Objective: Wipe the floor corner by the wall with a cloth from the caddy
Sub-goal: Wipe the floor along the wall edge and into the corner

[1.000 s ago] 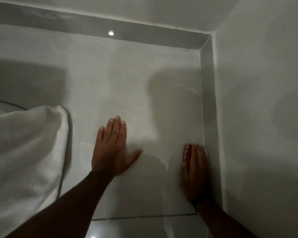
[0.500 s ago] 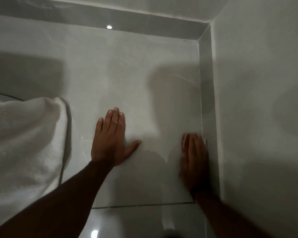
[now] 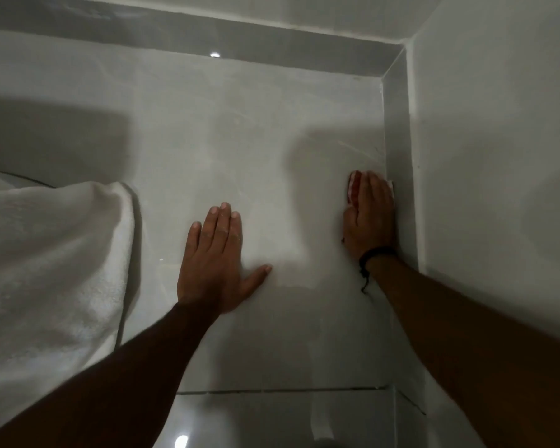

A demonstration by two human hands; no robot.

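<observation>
On glossy grey floor tile (image 3: 256,140): left hand (image 3: 214,260) flat, right hand (image 3: 370,218) flat atop cloth (image 3: 353,185) (white towel (image 3: 52,253) leftward).

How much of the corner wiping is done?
Done: the cloth is out and in use. In hand: the right hand presses it flat on the floor beside the baseboard, while the left hand rests flat nearby. Left: the far corner lies ahead of the cloth, not yet reached.

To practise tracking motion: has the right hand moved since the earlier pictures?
Yes. The right hand, pressing the cloth, has slid forward along the skirting, away from the tile joint and towards the floor corner.
</observation>
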